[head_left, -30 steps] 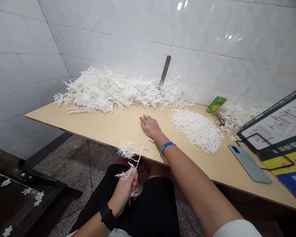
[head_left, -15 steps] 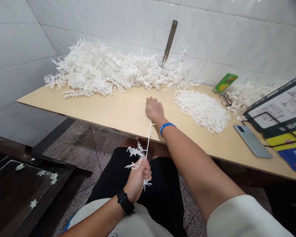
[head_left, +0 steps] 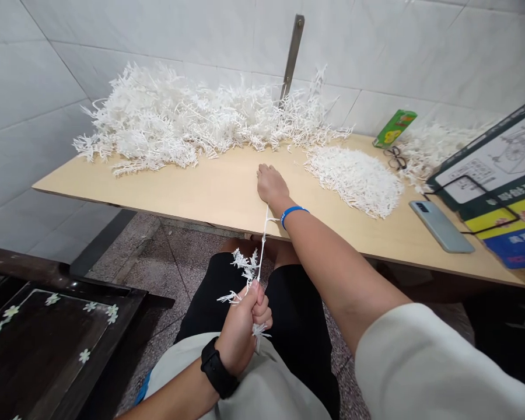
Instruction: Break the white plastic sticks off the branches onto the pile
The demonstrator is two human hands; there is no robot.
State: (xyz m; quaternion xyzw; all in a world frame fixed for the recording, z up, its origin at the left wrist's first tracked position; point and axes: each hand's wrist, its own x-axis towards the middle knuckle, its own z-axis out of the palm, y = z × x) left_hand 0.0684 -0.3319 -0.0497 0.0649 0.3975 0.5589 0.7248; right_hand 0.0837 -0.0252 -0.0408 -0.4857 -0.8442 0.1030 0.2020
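Observation:
My left hand (head_left: 247,321), with a black watch at the wrist, is closed around a white branched plastic strand (head_left: 261,251) over my lap. Tufts of the strand stick out above and below the fist. The strand runs up taut to my right hand (head_left: 272,184), which rests on the wooden table (head_left: 210,192) with its fingers curled down; what lies under that palm is hidden. A large heap of white branched pieces (head_left: 170,122) lies along the wall. Right of my right hand is a flatter pile of small white pieces (head_left: 359,181).
A green box (head_left: 394,128) and small black-handled scissors (head_left: 395,158) lie at the back right, near another white heap (head_left: 441,149). A phone (head_left: 441,226) lies by a printed box (head_left: 503,175). A metal bar (head_left: 292,58) stands at the wall.
The view has shifted a little. My right hand's fingers, spread flat before, are now more curled in. My left hand keeps its hold on the strand.

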